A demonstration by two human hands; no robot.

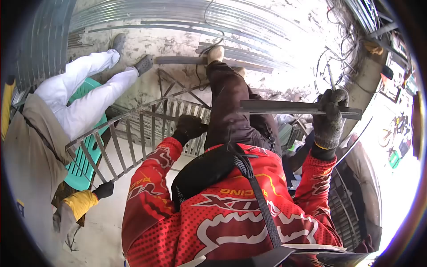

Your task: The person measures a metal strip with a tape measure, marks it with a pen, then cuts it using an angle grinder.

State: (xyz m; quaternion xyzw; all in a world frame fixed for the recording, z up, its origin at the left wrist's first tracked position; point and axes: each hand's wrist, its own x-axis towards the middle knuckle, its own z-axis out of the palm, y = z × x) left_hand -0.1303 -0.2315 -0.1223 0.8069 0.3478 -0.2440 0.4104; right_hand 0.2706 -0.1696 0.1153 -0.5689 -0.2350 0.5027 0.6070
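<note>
My right hand (330,116), in a dark knit glove, is closed round a dark metal bar (280,107) held crosswise over my legs. A thin rod (331,76) sticks up beyond the same hand. My left hand (191,126), in a black glove, is closed at the near end of a slatted metal grille (129,141), beside my thigh. Its fingertips are mostly hidden. The grille slants down to the left, where another person's gloved hand (104,190) touches its lower rail.
That person, in pale trousers (91,66), sits at left on a green plastic stool (80,165). Long metal bars (187,15) lie across the floor ahead. Corrugated sheet (44,40) stands far left. Cables (327,60) loop at upper right. Another metal grille (340,207) is at lower right.
</note>
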